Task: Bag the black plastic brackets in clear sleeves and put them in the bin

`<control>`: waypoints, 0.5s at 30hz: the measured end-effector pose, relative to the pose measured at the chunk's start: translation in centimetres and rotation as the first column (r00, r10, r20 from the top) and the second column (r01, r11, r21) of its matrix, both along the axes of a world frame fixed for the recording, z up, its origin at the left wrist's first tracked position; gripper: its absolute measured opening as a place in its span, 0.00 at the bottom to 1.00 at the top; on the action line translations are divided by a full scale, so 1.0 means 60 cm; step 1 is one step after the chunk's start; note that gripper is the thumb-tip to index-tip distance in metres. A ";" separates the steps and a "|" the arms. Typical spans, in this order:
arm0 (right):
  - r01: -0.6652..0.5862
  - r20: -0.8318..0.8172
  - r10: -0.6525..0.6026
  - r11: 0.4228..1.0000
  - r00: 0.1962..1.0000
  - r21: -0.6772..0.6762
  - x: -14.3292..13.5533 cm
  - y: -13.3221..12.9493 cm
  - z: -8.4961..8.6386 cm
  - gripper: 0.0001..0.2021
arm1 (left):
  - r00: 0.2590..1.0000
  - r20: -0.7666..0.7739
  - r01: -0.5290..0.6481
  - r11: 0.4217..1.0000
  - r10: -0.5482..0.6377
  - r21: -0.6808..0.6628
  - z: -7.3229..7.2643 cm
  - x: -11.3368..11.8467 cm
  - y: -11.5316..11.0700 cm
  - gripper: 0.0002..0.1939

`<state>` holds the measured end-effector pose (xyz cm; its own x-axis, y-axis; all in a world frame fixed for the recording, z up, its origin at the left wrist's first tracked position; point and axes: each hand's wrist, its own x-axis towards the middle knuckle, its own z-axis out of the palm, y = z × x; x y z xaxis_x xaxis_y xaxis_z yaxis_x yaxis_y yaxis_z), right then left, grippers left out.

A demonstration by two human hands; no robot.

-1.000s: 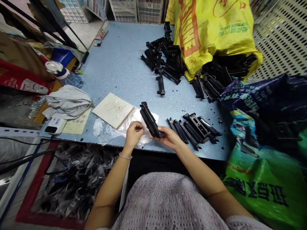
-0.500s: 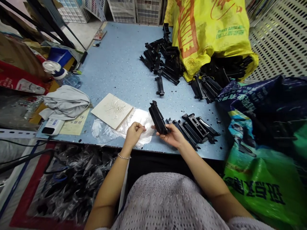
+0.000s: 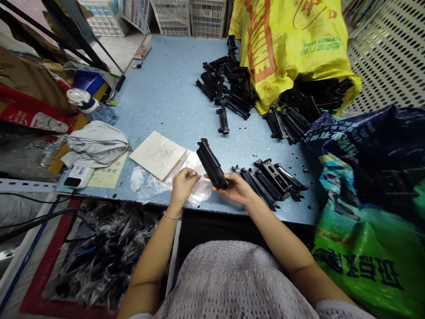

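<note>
My right hand (image 3: 232, 188) is closed around the lower end of several long black plastic parts (image 3: 212, 166), held together and tilted above the table's near side. To its left, my left hand (image 3: 184, 184) is pinched, thumb against fingers, over a stack of clear plastic bags (image 3: 199, 190). Whatever lies between those fingertips is too small or too clear to make out. Just behind the left hand, a cream square board (image 3: 157, 153) carries a scatter of tiny pieces. A row of similar black parts (image 3: 270, 179) lies right of my right hand.
More black parts (image 3: 226, 84) are heaped at the back, beside a yellow woven bag (image 3: 295, 44) spilling others. A green bag (image 3: 361, 248) stands at the right. Grey cloth (image 3: 96, 144) and a water bottle (image 3: 99, 110) sit left. Below the edge is a container of plastic-wrapped parts (image 3: 109, 252).
The held black parts have shifted left, closer to my left hand, and lean more. My left hand stays pinched in nearly the same spot. The whole view has shifted slightly.
</note>
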<state>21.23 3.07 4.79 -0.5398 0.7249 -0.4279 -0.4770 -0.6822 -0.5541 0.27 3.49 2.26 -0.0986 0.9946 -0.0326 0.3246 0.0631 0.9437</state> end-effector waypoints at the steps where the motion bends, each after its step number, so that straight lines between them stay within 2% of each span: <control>1: 0.001 0.023 -0.002 1.000 1.000 0.018 -0.009 0.001 -0.002 0.12 | 1.000 -0.014 -0.012 1.000 0.012 -0.001 0.002 0.002 0.001 0.10; 3: 0.028 0.061 -0.030 0.999 0.998 0.045 -0.021 0.006 -0.005 0.10 | 0.999 0.041 -0.003 1.000 0.004 -0.013 0.003 0.001 0.003 0.13; 6: 0.103 0.084 -0.107 0.994 0.991 0.048 -0.016 0.013 -0.007 0.10 | 0.969 0.245 -0.024 1.000 0.027 -0.015 0.004 -0.016 0.003 0.13; 8: 0.111 0.095 -0.115 0.993 0.989 0.044 -0.003 0.015 -0.008 0.12 | 0.974 0.223 -0.053 0.996 0.037 0.067 0.007 -0.032 -0.001 0.10; 10: 0.083 0.120 -0.089 0.995 0.989 0.054 0.008 0.016 -0.008 0.13 | 1.000 -0.013 0.012 0.984 -0.010 0.180 0.015 -0.045 -0.008 0.03; 11: 0.073 0.138 -0.081 0.995 0.987 0.062 0.013 0.016 -0.007 0.13 | 0.983 -0.178 0.078 0.974 -0.040 0.212 0.019 -0.048 -0.011 0.02; 13: 0.083 0.175 -0.097 0.993 0.980 0.084 0.019 0.016 -0.003 0.14 | 0.881 -0.461 0.220 0.953 -0.104 0.206 0.026 -0.051 -0.015 0.11; 15: 0.114 0.204 -0.137 0.986 0.969 0.120 0.025 0.009 0.008 0.15 | 0.797 -0.583 0.315 0.933 -0.160 0.175 0.030 -0.049 -0.016 0.18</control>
<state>22.71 3.61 5.25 -0.3474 0.8286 -0.4391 -0.4192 -0.5561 -0.7177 -2.65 2.52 4.08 0.2181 0.9541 0.2052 0.7650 -0.2977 0.5710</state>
